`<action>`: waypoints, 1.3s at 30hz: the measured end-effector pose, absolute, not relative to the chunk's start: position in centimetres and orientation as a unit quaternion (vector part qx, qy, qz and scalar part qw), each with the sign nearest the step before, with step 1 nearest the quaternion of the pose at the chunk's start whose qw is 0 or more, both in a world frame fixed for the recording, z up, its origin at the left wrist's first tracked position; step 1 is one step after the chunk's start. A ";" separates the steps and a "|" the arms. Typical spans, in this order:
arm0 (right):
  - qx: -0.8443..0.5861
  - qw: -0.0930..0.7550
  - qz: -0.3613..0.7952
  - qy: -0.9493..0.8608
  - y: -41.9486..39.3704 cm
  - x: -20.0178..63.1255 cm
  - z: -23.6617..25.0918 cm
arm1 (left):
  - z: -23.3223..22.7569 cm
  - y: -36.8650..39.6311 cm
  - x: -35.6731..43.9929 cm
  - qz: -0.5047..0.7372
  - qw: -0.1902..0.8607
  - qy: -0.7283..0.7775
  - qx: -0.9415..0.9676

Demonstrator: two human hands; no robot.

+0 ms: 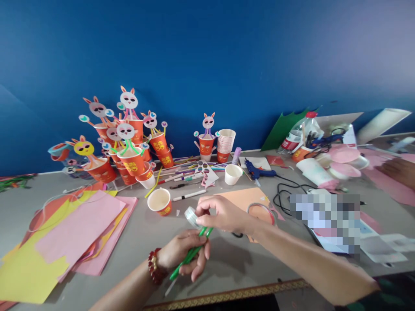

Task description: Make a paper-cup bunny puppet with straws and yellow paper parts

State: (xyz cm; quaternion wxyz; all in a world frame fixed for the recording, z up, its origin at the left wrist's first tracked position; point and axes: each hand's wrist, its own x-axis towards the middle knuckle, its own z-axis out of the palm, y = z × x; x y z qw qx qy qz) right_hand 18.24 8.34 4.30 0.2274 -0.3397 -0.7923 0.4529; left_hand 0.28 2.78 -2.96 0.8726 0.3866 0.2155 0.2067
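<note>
Front edge: gold-patterned trim point(246, 296) borders the grey table point(126, 255) just below the hands.
Room at left: grey surface lies between the left wrist and the coloured paper stack point(81, 229).
Room at right: an orange sheet point(240, 196) lies beyond and partly under the right forearm.
Left hand point(191, 252): fingers curled round the green sticks point(184, 261), which slant through the grip.
Right hand point(218, 214): thumb and fingers pinched on a clear tape roll point(190, 217), above the sticks' upper ends; whether roll and sticks touch, I cannot tell.
Near cup point(164, 210): upright beyond the left hand, white inside showing.
Cup stack point(226, 144): nested, near the wall.
Rabbit cups point(131, 166): clustered at left, paper rabbit figures standing in them.
</note>
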 end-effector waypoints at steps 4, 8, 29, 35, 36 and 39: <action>-0.340 0.228 0.434 -0.803 8.0 18.4 4.4 | -3.0 2.9 0.4 0.228 0.864 0.229 0.387; -0.333 0.236 0.383 -0.829 7.3 18.6 4.8 | -3.1 2.9 0.6 0.254 0.849 0.238 0.398; -0.318 0.317 0.097 -0.888 3.2 20.5 2.7 | -3.1 1.8 0.8 0.376 0.666 0.368 0.529; -0.318 0.337 0.125 -0.877 2.9 20.5 1.2 | -3.1 1.7 1.0 0.370 0.613 0.380 0.585; -0.318 0.343 0.123 -0.875 2.9 20.4 1.1 | -3.1 1.7 1.1 0.374 0.607 0.383 0.587; -0.319 0.365 0.113 -0.867 2.8 20.0 1.0 | -3.2 1.6 1.0 0.396 0.583 0.388 0.594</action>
